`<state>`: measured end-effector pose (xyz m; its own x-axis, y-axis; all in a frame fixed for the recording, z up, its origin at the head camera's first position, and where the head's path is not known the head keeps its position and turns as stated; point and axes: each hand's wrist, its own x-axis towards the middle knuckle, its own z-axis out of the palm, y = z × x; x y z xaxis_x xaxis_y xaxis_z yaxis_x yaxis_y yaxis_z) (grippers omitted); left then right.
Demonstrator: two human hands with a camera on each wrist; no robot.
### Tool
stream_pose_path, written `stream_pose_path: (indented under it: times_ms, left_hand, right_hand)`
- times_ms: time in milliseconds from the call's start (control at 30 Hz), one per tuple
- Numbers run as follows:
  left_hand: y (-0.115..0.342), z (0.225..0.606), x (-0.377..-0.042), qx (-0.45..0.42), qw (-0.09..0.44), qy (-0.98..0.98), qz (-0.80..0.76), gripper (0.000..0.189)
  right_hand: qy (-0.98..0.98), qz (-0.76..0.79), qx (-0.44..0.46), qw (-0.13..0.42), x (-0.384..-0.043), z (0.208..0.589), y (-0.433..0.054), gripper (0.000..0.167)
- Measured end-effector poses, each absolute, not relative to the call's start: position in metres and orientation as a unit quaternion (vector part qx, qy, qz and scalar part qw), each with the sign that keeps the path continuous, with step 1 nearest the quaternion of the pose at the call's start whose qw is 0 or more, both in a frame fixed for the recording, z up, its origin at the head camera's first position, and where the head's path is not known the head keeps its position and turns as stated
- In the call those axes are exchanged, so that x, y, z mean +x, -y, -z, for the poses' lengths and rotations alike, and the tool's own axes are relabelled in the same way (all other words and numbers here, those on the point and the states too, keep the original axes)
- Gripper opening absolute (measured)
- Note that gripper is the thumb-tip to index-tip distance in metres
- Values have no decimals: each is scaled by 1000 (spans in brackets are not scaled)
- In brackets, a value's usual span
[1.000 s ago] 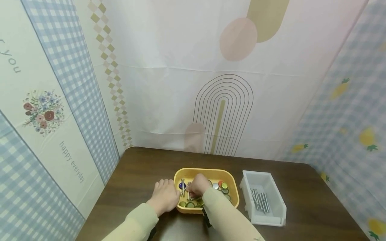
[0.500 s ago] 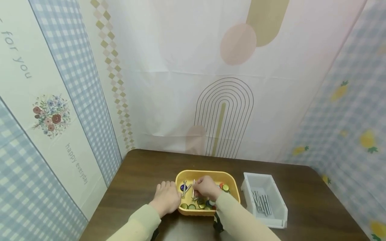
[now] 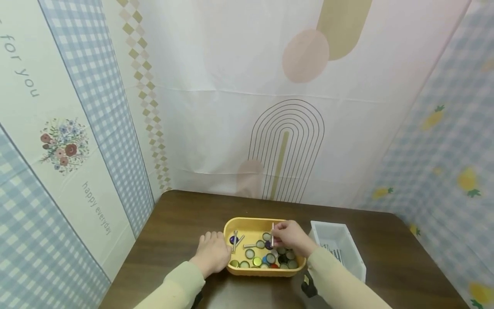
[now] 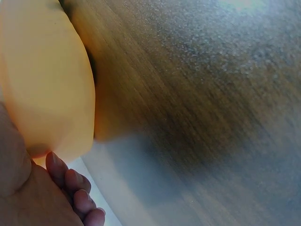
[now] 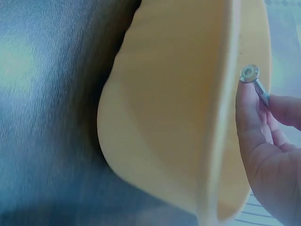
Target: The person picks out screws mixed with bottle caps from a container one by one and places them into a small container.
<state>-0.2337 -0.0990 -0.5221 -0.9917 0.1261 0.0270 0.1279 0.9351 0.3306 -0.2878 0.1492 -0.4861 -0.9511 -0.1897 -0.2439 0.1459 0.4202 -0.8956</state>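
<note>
My right hand (image 3: 291,235) pinches a silver bolt (image 3: 272,234) between thumb and fingertips, over the right half of the yellow tray (image 3: 254,272). In the right wrist view the bolt's round head (image 5: 249,73) shows a hex socket. My left hand (image 3: 213,253) holds the tray at its left rim; the left wrist view has its curled fingers (image 4: 77,181) beside the outer wall. Inside the tray, several bottle caps (image 3: 250,254) lie mostly at the front and right. A few more bolts (image 3: 235,241) lie at the left, one beside a blue cap.
A white bin (image 3: 356,257) stands right of the tray with several bolts (image 3: 338,255) in it, partly hidden by my right forearm. Both containers stand on a dark wooden table (image 3: 189,210). Printed cloth (image 3: 216,128) hangs behind the table and at both sides.
My right hand has picked up a bolt among the caps and moved right with it, uncovering the middle of the tray. The left hand has stayed at the left rim.
</note>
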Motion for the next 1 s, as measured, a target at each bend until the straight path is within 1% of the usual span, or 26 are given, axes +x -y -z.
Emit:
stream_pose_path:
  times_ms: [233,600,767,1000]
  left_hand:
    - [101,521,-233,-65,0,983,173,34]
    - [102,518,-231,-64,-7,982,178,34]
    - [102,518,-230,-65,-5,982,179,33]
    - [101,520,-231,-72,-3,981,178,33]
  right_hand:
    - [-833,535,-30,140,-288,479,-168,23]
    - [-817,563,5,124,-289,467,-198,27]
    - [-824,556,14,106,-287,459,-225,29]
    - [-832,546,43,91,-283,455,-269,41]
